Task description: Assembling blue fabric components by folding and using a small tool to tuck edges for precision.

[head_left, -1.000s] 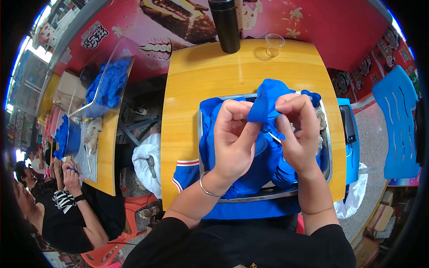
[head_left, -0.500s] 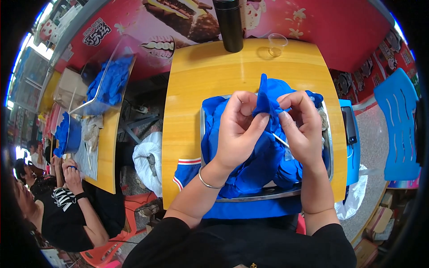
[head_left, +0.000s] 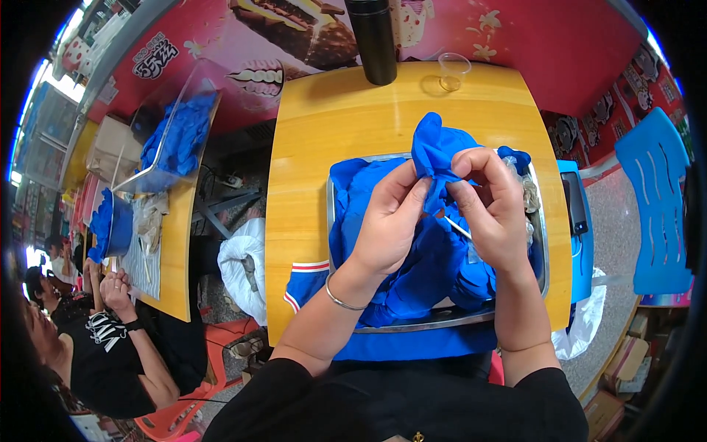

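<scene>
Above a metal tray, both my hands pinch one gathered piece of blue fabric that fans upward between my fingertips. My left hand grips its lower left side with thumb and forefinger. On the other side, the bunched folds are pinched by my right hand, its remaining fingers curled. A thin white stick slants below the fabric, close to my right thumb; whether it is attached to the fabric I cannot tell. More blue fabric pieces fill the tray beneath my hands.
A black bottle and a clear plastic cup stand at the table's far side. A blue cloth with striped trim lies left of the tray. Blue chairs are at right. Another person sits at a table on the left.
The fabric piece has turned and spread wider at its top, with its lower part bunched. My right fingers have shifted slightly left. The co-worker's hands have moved a little.
</scene>
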A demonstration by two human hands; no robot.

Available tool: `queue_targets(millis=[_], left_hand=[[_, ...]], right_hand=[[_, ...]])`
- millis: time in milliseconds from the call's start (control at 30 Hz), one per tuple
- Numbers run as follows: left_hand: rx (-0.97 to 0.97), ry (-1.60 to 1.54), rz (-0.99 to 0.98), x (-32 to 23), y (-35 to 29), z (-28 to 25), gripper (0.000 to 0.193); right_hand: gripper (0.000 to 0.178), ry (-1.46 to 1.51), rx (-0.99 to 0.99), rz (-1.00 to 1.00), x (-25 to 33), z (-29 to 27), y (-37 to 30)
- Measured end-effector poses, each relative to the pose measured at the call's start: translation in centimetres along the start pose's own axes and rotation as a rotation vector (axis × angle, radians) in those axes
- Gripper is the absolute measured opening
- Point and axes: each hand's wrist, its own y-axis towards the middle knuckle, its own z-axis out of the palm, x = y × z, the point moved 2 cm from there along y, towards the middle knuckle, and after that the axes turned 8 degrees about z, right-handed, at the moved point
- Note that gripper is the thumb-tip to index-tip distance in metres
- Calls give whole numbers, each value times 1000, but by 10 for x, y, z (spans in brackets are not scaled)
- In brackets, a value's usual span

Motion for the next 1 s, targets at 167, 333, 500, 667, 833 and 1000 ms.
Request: queue_targets(millis=[167,333,500,667,833,1000], left_hand=[[-61,-122,-7,-1,-2,6,24],[88,-264,-119,-5,-2,10,27],[64,-210,-132,-6,2,4,27],[-24,315,171,-9,3,2,13],[-121,477,417,-9,3,0,36],[-157,596,827,-17,3,4,37]], right_hand=[[7,-1,11,89,5,1,-1],[8,96,20,181,-1,-9,2],[8,-75,-50,61,-3,-8,1],[11,-61,-53,59,-2,-4,0],[7,-51,7,67,-1,-2,-2],[3,-134,69,47,-1,-3,-1]])
